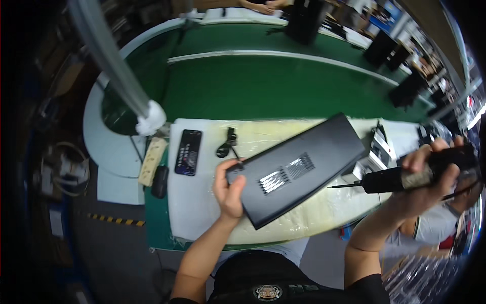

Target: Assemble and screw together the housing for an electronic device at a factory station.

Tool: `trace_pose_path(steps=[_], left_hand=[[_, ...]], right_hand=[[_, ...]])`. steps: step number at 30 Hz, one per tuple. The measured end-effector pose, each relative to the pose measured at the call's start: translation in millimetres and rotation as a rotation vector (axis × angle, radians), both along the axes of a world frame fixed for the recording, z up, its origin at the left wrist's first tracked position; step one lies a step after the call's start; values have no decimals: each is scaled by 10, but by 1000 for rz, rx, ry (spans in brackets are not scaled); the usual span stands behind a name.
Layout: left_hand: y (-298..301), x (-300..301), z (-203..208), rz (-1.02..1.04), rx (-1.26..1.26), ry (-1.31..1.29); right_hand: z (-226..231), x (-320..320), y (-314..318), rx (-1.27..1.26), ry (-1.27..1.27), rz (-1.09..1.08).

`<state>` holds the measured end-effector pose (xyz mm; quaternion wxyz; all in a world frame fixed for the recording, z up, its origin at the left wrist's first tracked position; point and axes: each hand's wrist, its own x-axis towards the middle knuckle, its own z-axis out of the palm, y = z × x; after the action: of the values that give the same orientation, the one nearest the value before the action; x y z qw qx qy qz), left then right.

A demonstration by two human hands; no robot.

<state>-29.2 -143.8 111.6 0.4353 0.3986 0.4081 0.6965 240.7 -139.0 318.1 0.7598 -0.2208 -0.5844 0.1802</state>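
A long black box-shaped case (pixel 314 147) with two vented patches lies tilted over the pale bench mat. My left hand (pixel 230 195) is closed around its left end, thumb on top. A black cable with a plug (pixel 226 144) shows just beyond that hand. My right hand (pixel 430 169) grips a black electric screwdriver (pixel 382 180), held out to the right. Its thin bit points left toward the case's near right edge; whether the two touch, I cannot tell.
On the mat's left lies a phone (pixel 189 153), beside a cream power strip (pixel 152 161) and a small black object (pixel 160 181). White-and-black boxes (pixel 379 151) stand behind the screwdriver. Past the bench runs a green conveyor (pixel 243 83). Another person (pixel 438 223) is close at right.
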Motion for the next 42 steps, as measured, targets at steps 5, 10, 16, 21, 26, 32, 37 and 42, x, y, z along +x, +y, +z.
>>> trace_pose_path(steps=[5, 10, 16, 21, 26, 32, 37, 42], left_hand=[[-2, -22, 1, -24, 40, -85], [-8, -43, -34, -34, 61, -113], [1, -46, -47, -24, 85, -102], [9, -17, -70, -46, 79, -155], [8, -85, -163, -11, 74, -80], [4, -45, -134, 17, 67, 3], [-10, -36, -95, 2, 43, -61], [6, -45, -85, -34, 36, -80]], right_hand=[[229, -1105, 259, 57, -4, 245], [67, -1746, 407, 1, -154, 254], [-17, -1988, 434, -63, -222, 265], [-115, -2062, 418, -161, -284, 273], [-199, -2146, 320, -279, -200, 349], [-211, -2187, 409, -230, -194, 283], [-246, -2199, 479, -219, -194, 298], [-130, -2084, 612, -118, -214, 379]])
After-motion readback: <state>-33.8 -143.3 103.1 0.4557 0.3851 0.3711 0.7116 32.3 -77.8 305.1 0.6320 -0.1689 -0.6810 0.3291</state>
